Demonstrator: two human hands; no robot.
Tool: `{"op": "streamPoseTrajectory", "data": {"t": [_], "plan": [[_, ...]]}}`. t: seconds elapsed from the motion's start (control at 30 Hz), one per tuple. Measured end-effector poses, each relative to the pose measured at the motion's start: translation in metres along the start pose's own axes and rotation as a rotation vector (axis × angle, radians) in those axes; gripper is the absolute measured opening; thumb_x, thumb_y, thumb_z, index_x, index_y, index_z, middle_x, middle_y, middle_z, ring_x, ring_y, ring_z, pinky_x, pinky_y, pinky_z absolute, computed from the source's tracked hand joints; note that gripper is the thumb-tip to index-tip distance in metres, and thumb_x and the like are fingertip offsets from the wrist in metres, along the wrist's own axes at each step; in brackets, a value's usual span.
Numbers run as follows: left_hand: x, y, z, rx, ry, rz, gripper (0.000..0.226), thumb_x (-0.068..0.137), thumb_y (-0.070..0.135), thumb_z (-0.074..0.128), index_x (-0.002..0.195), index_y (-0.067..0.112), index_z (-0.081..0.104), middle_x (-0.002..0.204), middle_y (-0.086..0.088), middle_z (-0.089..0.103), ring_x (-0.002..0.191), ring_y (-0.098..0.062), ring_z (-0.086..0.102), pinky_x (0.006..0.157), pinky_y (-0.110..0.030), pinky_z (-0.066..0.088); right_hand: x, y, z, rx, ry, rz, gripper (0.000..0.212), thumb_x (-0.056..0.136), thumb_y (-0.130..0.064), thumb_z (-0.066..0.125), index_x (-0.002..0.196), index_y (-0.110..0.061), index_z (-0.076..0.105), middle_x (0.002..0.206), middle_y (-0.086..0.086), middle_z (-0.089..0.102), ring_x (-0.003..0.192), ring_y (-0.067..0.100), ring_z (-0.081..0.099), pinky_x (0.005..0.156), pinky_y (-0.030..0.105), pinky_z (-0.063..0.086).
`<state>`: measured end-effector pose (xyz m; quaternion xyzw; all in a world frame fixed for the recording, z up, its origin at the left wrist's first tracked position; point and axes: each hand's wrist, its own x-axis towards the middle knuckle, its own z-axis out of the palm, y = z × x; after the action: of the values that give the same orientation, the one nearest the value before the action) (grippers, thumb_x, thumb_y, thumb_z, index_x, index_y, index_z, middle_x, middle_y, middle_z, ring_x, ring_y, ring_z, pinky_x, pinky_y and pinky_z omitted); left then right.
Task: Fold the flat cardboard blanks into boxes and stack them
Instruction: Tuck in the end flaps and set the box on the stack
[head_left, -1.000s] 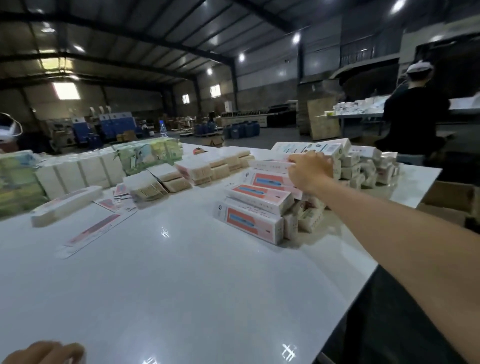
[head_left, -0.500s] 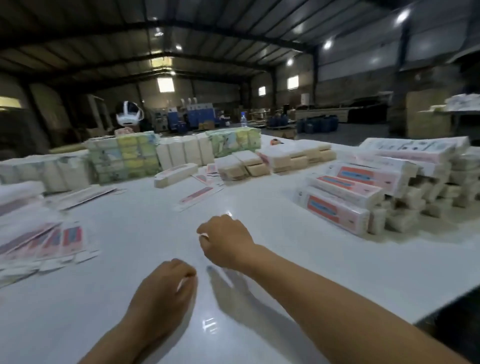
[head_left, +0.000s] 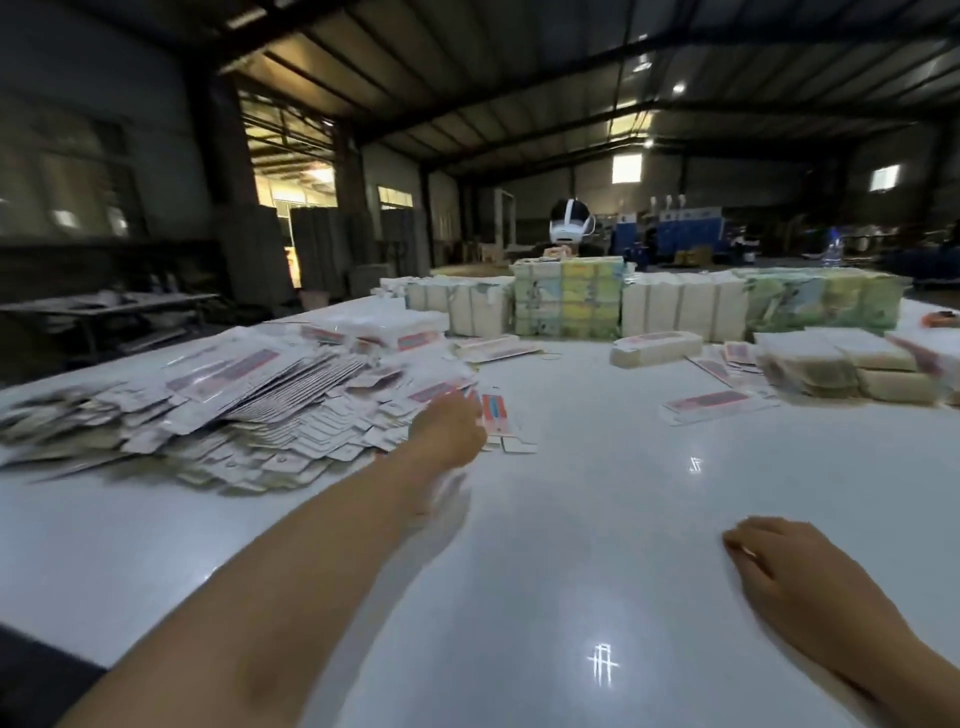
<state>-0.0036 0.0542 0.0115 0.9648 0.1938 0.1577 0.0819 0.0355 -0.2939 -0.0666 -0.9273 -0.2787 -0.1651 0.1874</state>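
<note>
A big loose pile of flat white cardboard blanks (head_left: 234, 410) with red and blue print covers the left of the white table (head_left: 571, 545). My left hand (head_left: 449, 431) is stretched out to the pile's right edge, at a single blank (head_left: 496, 415) lying there. The hand is blurred and its fingers are hidden behind its back, so its hold is unclear. My right hand (head_left: 795, 577) rests low over the table at the right, fingers loosely curled, holding nothing. One folded box (head_left: 654, 345) lies further back.
Another flat blank (head_left: 711, 402) lies right of centre. Bundled stacks (head_left: 841, 369) sit at the right edge. A wall of white and green packs (head_left: 566, 296) lines the far side, with a person in a headset (head_left: 570, 223) behind it.
My view has swung left from the stacked boxes to the blank pile. My left hand has reached forward to the pile. My right hand has drawn back and now lies near me.
</note>
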Motion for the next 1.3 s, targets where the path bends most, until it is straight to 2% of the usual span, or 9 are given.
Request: {"op": "streamPoseTrajectory", "data": {"t": [0.2,0.3,0.43,0.57,0.83,0.9,1.13,1.2,1.3], "plan": [[0.029,-0.129,-0.014,0.258,-0.020,-0.421,0.072,0.094,0.055,0.037,0.150,0.018,0.013,0.159,-0.005,0.000,0.145,-0.030,-0.004,0.114,-0.056,0.005,0.014,0.007,0.019,0.005,0.052,0.085,0.012,0.074,-0.003,0.073,0.082,-0.012,0.077,0.092,0.007,0.072,0.090,0.038,0.065,0.079,0.049,0.051],[0.032,-0.155,-0.008,0.223,-0.076,-0.576,0.088,0.087,0.072,0.030,0.151,0.021,0.000,0.158,-0.007,-0.012,0.143,-0.036,-0.014,0.109,-0.063,-0.004,0.018,0.013,0.023,0.035,0.100,0.048,0.017,0.071,-0.021,0.064,0.070,-0.009,0.075,0.080,0.012,0.072,0.068,0.043,0.066,0.063,0.053,0.054],[0.030,-0.154,0.010,0.221,-0.045,-0.676,0.095,0.081,0.078,0.031,0.149,0.013,0.017,0.156,-0.013,0.014,0.141,-0.039,0.012,0.107,-0.061,0.017,0.019,0.019,0.025,0.094,0.167,-0.046,0.071,0.082,-0.068,0.034,0.064,-0.012,0.074,0.074,0.010,0.069,0.057,0.037,0.064,0.065,0.045,0.055],[0.016,-0.143,0.009,0.389,-0.018,-0.588,0.058,0.094,0.056,0.037,0.133,0.014,0.047,0.135,-0.007,0.048,0.123,-0.028,0.042,0.094,-0.044,0.042,0.020,0.020,0.027,0.074,0.106,-0.096,0.091,0.081,-0.079,0.016,0.065,-0.011,0.074,0.075,0.014,0.070,0.057,0.039,0.065,0.067,0.048,0.055],[-0.035,-0.122,0.011,0.581,-0.017,-0.337,0.027,0.094,0.010,0.045,0.115,0.018,0.061,0.116,-0.002,0.063,0.105,-0.020,0.061,0.079,-0.028,0.050,0.011,0.005,0.015,0.069,0.134,0.067,0.007,0.073,-0.016,0.069,0.072,-0.012,0.075,0.085,0.010,0.073,0.070,0.038,0.065,0.073,0.047,0.053],[-0.049,-0.120,0.009,0.593,-0.014,-0.303,0.027,0.094,0.008,0.045,0.113,0.017,0.061,0.114,-0.003,0.063,0.104,-0.020,0.062,0.080,-0.027,0.050,0.009,0.003,0.011,0.084,0.074,0.069,0.013,0.072,-0.001,0.074,0.078,-0.013,0.075,0.092,0.006,0.072,0.083,0.036,0.064,0.078,0.045,0.051],[-0.084,-0.112,-0.013,0.486,0.139,-0.191,0.028,0.096,0.029,0.040,0.114,0.020,0.060,0.108,-0.002,0.063,0.092,-0.019,0.061,0.074,-0.028,0.048,0.001,-0.003,-0.001,0.060,-0.036,0.065,0.016,0.086,-0.015,0.061,0.094,-0.021,0.073,0.109,-0.004,0.067,0.104,0.023,0.057,0.087,0.035,0.044],[-0.081,-0.122,-0.024,0.416,0.193,-0.263,0.040,0.095,0.041,0.040,0.129,0.021,0.050,0.126,-0.004,0.053,0.108,-0.019,0.053,0.084,-0.031,0.045,0.001,-0.004,-0.001,0.040,-0.036,0.044,0.018,0.089,-0.020,0.057,0.100,-0.025,0.071,0.113,-0.009,0.063,0.108,0.018,0.054,0.088,0.031,0.042],[-0.078,-0.134,-0.025,0.222,-0.030,-0.451,0.057,0.091,0.059,0.040,0.124,0.014,0.050,0.120,-0.007,0.055,0.109,-0.022,0.053,0.086,-0.034,0.043,0.001,-0.003,-0.002,0.018,-0.039,0.024,0.020,0.092,-0.025,0.052,0.105,-0.030,0.067,0.116,-0.014,0.060,0.109,0.012,0.051,0.087,0.025,0.039]]}}
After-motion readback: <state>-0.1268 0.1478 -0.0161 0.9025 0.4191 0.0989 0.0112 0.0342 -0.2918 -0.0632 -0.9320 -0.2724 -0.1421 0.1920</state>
